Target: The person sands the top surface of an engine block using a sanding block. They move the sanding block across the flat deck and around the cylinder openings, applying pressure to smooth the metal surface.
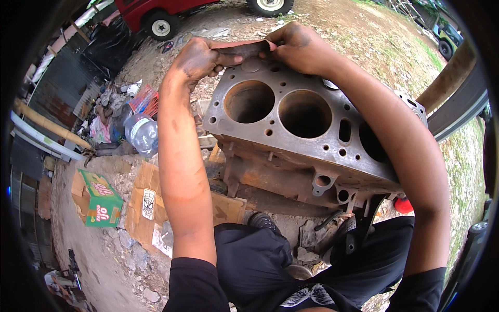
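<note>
Handling, head view: one dark strip (243, 49), reddish along its upper edge, probably abrasive paper, stretched between left hand (200, 56) and right hand (299, 49). Step in hand, as judged: shaping or readying the strip; whether folding, tearing or straightening cannot be told. Advised practice: grip near the working line, pull evenly from both ends, and hold the strip away from the open bores, lest grit drop in. Left fingers: curled in, thumb pressed along the strip's lower edge, no gap showing. Right fingers: thumb and forefinger pinching the strip's right end, remainder folded. Contact between the fingers and the metal below: cannot be told. Engine block (301, 148): bare metal, rusty-sided, directly below and nearer the body than the fingers; two cylinder bores (249, 102) (305, 114) closest to them. Sundries: clear plastic bottle (143, 136), left of the left fingers and lower; red vehicle (171, 5), beyond the fingers.
</note>
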The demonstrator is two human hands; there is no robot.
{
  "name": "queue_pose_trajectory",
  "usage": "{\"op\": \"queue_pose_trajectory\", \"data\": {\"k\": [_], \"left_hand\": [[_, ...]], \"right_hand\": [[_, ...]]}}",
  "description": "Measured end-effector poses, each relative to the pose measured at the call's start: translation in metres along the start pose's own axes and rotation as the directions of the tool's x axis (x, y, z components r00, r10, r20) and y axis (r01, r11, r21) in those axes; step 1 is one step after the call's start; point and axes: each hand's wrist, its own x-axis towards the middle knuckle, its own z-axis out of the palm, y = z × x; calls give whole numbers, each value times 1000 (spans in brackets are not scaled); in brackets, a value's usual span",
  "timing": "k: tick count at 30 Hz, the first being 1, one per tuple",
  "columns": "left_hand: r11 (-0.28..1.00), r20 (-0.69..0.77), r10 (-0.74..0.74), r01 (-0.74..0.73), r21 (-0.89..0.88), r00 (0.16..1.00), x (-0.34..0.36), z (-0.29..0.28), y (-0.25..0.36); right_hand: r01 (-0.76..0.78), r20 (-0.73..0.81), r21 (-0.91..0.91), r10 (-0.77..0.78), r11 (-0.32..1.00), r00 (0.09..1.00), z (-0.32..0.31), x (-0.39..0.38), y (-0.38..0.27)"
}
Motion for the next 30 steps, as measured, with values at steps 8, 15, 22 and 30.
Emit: {"op": "queue_pose_trajectory", "data": {"k": [8, 15, 22, 30], "left_hand": [[997, -40, 79, -79, 9, 996, 3, 6, 1], [1000, -17, 16, -16, -26, 1000, -3, 1, 4], [987, -8, 119, -119, -105, 993, 14, 8, -11], [995, 18, -41, 42, -92, 999, 3, -3, -2]], "right_hand": [[-205, 125, 120, 190, 971, 974, -11, -2, -15], [-11, -30, -39, 10, 999, 1000, 2, 3, -5], [-261, 143, 76, 248, 962, 958, -15, -6, -24], [-100, 12, 31, 100, 994, 995, 4, 4, 0]]}}
